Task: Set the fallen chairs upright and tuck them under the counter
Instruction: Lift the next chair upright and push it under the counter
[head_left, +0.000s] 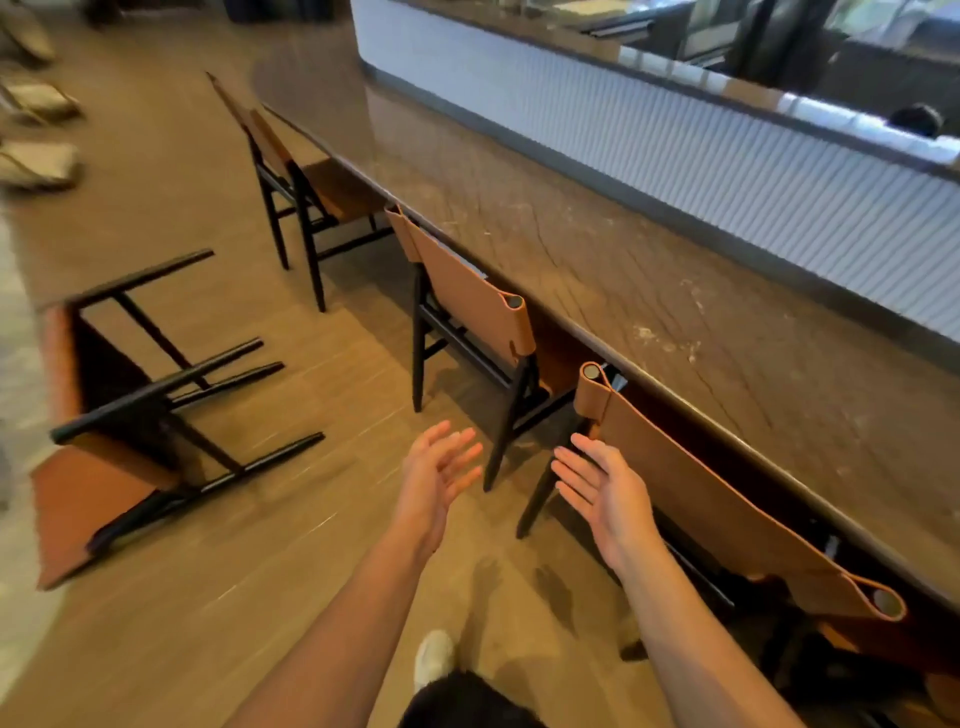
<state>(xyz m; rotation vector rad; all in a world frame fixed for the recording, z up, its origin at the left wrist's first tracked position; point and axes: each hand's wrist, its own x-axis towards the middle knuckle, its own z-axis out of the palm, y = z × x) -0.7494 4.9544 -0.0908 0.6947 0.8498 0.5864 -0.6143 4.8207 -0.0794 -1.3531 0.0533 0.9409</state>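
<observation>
Looking down, we hold both hands spread and empty, left hand (439, 470) and right hand (605, 491), palms facing each other. At nine o'clock a fallen chair (130, 415) lies on the floor (311, 545), legs pointing toward the surface (571, 234). Three upright chairs sit tucked along its edge, the nearest chair (727, 493) touching our right hand.

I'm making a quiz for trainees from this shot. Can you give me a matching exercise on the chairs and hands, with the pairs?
Things:
1. Fallen chair
2. Near chair
3. Far chair
4. Left hand

States:
A. Open, holding nothing
B. Upright, farthest along the counter
C. On its side, legs in the air
D. Upright, by the right hand

Pairs: 1-C, 2-D, 3-B, 4-A
</observation>
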